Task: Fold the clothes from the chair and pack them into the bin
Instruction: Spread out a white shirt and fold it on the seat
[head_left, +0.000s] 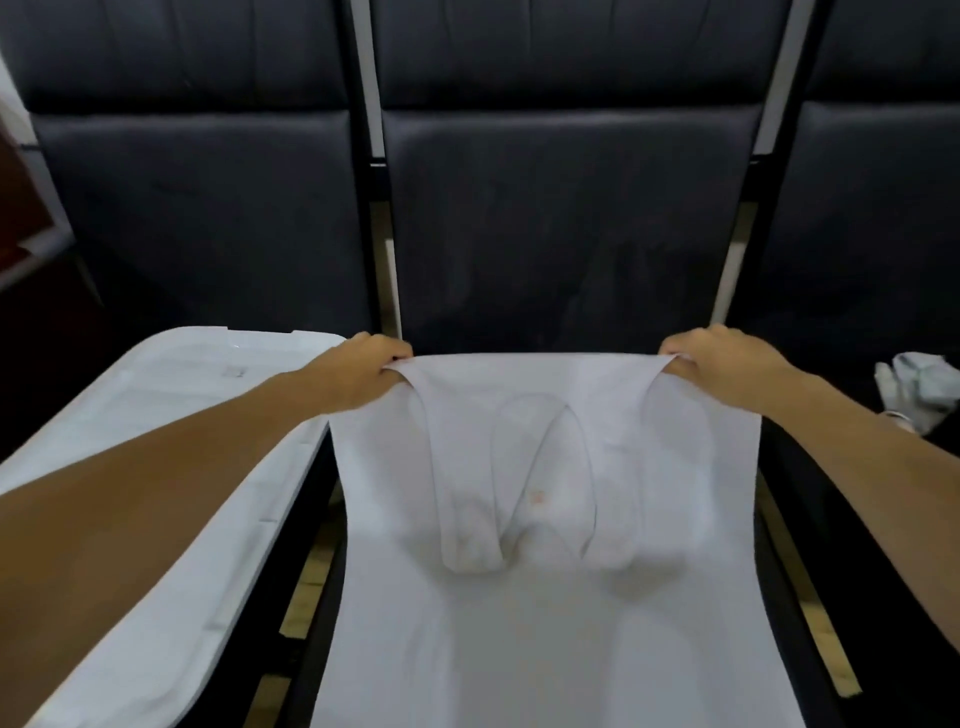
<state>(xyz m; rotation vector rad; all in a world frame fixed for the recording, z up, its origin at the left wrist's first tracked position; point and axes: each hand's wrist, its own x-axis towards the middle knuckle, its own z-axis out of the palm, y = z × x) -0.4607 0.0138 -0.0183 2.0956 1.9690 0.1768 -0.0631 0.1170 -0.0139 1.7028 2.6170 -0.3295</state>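
A white sleeveless shirt (545, 597) lies spread flat over the middle black chair (566, 234), its neckline and armholes showing through the thin cloth. My left hand (358, 374) pinches the shirt's far left corner, and my right hand (727, 366) pinches the far right corner, holding the top edge taut. A white bin with its lid (171, 467) on stands on the chair to the left, under my left forearm.
A crumpled pale garment (919, 392) lies on the right-hand chair seat. Black padded chairs (197, 208) stand side by side across the back. A reddish-brown piece of furniture (21, 208) shows at the far left edge.
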